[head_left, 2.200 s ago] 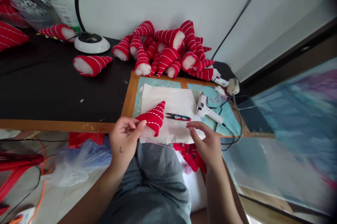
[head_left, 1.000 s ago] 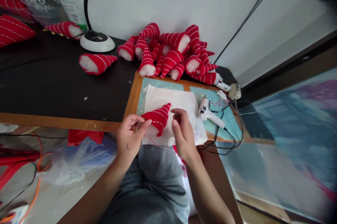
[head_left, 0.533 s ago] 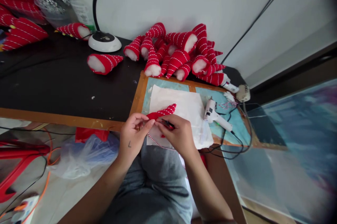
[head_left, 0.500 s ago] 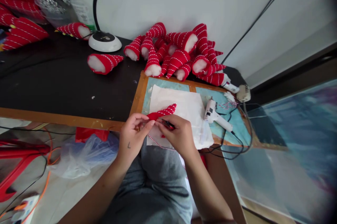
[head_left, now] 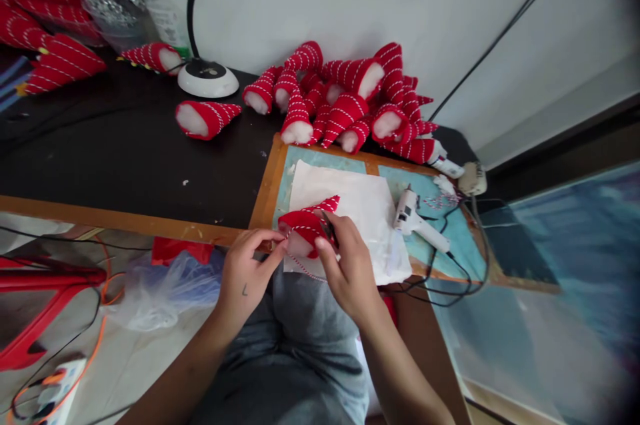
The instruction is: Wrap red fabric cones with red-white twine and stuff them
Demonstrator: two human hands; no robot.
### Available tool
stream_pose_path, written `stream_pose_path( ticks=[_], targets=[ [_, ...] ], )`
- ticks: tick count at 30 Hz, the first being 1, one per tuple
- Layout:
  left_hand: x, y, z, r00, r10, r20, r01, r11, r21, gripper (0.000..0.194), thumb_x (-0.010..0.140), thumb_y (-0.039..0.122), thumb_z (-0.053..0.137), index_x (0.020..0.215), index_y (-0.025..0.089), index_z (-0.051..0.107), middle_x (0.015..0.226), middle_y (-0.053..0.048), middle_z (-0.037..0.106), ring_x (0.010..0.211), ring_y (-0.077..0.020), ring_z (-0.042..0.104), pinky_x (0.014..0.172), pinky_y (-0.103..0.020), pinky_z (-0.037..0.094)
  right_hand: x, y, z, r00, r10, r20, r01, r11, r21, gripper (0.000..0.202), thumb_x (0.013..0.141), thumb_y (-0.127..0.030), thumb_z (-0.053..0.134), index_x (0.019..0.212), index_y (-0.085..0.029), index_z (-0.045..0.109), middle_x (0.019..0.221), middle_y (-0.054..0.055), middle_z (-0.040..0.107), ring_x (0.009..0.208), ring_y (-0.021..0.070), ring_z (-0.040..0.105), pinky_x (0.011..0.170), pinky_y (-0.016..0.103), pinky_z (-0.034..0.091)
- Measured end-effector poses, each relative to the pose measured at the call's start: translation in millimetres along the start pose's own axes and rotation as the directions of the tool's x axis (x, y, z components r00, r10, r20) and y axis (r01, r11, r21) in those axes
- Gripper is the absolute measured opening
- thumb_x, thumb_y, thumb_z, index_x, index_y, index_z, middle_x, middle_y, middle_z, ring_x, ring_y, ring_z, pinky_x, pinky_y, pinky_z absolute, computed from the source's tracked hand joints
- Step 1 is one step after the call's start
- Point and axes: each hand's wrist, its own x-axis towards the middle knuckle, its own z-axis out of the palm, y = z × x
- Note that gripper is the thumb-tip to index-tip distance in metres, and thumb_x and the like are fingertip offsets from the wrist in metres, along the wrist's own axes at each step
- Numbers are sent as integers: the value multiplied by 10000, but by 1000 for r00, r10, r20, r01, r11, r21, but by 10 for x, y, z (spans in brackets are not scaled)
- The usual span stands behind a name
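A red cone with white stitched lines (head_left: 304, 221) lies over the white sheet (head_left: 350, 192), its tip up and right, its stuffed open end toward me. My left hand (head_left: 250, 262) pinches the cone's lower left edge, where a red-and-white cord (head_left: 306, 270) hangs down. In my right hand (head_left: 350, 265), at the cone's right side, is a small dark tool (head_left: 329, 228), partly hidden by the fingers; it looks like scissors or snips. The thumb rests near the cone's rim.
Several stuffed red cones (head_left: 345, 112) are piled by the wall. A white glue gun (head_left: 420, 222) with black cables lies right of the sheet. One cone (head_left: 206, 120) lies left, near a lamp base (head_left: 208, 80). A red stool (head_left: 45, 298) stands below left.
The cone has turned so that more of its stuffed end shows. My right hand has opened away from the pinch at its rim, and the dark tool now points up. The view has shifted slightly.
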Motion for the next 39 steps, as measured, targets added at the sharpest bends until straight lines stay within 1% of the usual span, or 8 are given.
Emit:
stream_pose_path(
  ticks=[5,10,13,17,22,28,31,39],
  targets=[
    [-5,-35,-12,996,-92,21,93,993,-70,147,930,401,734,937,255,753,915,-18,759,804,-194,710,749,-300,535,-436,-164,-65,974,44,223,-54,998,38,398,1121,-453,328,1373,-220,530,1160,100,638,1050,233,625,877,345,499],
    [-1,-54,-7,998,-53,16,54,996,-68,121,933,390,740,948,272,762,929,-2,759,799,-175,709,754,-286,539,-434,-241,53,919,220,327,-259,963,80,477,1114,-531,255,1097,-208,605,978,58,666,864,209,631,742,314,433],
    [2,-67,-9,1000,-27,0,27,998,-61,121,938,386,731,950,272,768,925,-7,755,794,-178,707,749,-293,543,-356,-305,196,914,252,317,-296,950,97,483,1116,-508,270,1043,-192,629,963,67,671,872,207,628,768,308,440],
    [16,-71,-27,1000,-2,-10,2,999,-42,121,928,369,729,943,258,775,906,-20,754,793,-191,706,748,-303,545,-384,-293,396,928,298,223,-322,944,78,499,1109,-523,303,1183,-172,650,956,91,681,864,224,640,777,316,470],
    [40,-56,-52,1000,16,-2,-16,999,-37,95,930,306,706,956,247,776,910,-16,754,808,-180,711,752,-283,548,-433,-199,566,900,405,161,-415,909,35,572,1102,-565,274,1312,-157,614,774,58,634,724,221,622,697,298,457],
    [51,-70,-70,997,65,-32,-65,998,-11,92,920,241,712,974,242,786,876,6,736,774,-140,696,735,-229,539,-340,-216,697,870,462,171,-473,881,29,585,1097,-538,230,1386,-161,570,967,119,705,816,243,659,725,308,421],
    [54,-94,-79,996,76,-54,-76,997,-1,90,910,212,721,970,234,784,855,12,723,756,-130,684,725,-221,529,-277,-229,722,873,454,179,-469,882,52,558,1090,-527,251,1328,-160,597,1054,138,711,892,262,671,751,317,411],
    [76,-155,-112,992,115,-53,-112,992,57,73,927,206,716,974,215,772,833,9,699,744,-138,650,701,-243,508,-156,-191,727,863,454,221,-475,878,53,558,1075,-561,249,1090,-161,639,897,102,688,759,220,604,681,301,348]
  ],
)
